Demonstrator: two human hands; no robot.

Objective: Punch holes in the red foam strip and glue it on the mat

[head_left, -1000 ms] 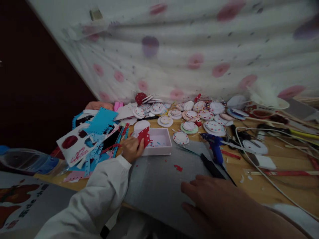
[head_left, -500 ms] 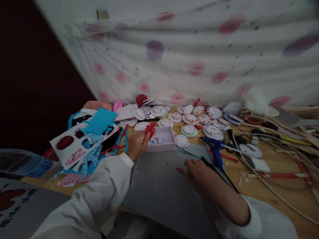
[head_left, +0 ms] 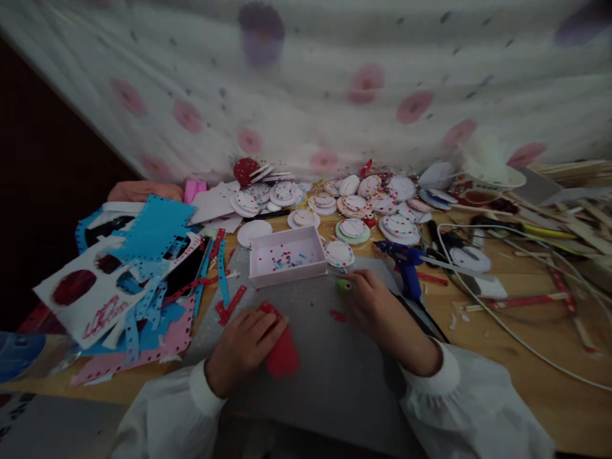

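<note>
Head view: my left grip (head_left: 247, 344) rests on red paper (head_left: 285, 352), seemingly to steady it, clamping unclear; right grip (head_left: 375, 306) clamps a green tool (head_left: 343, 286), white box (head_left: 289, 276) beyond both.

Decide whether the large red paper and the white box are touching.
Apart. In the head view, grey mat shows between the large red paper and the front of the white box.
</note>
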